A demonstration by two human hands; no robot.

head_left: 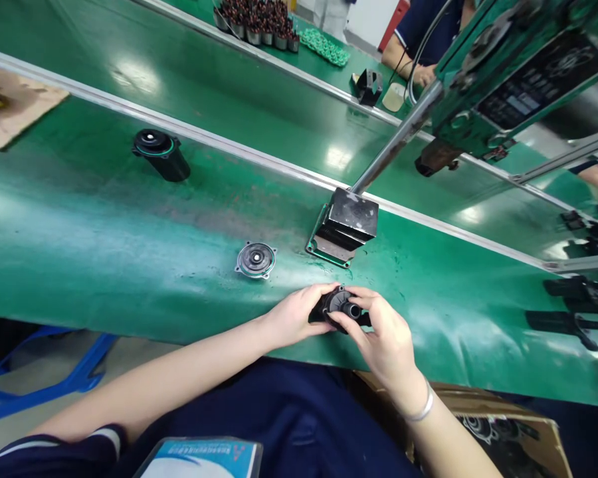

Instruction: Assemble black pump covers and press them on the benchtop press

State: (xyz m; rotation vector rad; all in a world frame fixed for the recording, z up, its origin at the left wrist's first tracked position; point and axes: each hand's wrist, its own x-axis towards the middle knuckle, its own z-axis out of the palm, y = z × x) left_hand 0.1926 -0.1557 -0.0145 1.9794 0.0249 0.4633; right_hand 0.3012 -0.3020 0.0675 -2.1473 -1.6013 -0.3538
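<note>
Near the bench's front edge, a black pump part [339,302] with a round ribbed cover and a short pipe stub is between my two hands. My left hand [296,313] is closed round its dark body from the left. My right hand [386,338] pinches the cover by its rim and stub. Just beyond, to the left, lies a round metal flange [256,259] with small lugs and a green ring. A black block fixture [353,216] on a flat plate stands behind my hands. The underside of the held part is hidden.
A black cylindrical motor [167,159] lies farther left. The green press [523,79] overhangs at upper right. Black pump parts [573,292] lie at the right. Below the edge is a cardboard box [548,438] of parts. Across the bench is a co-worker's hand [423,75].
</note>
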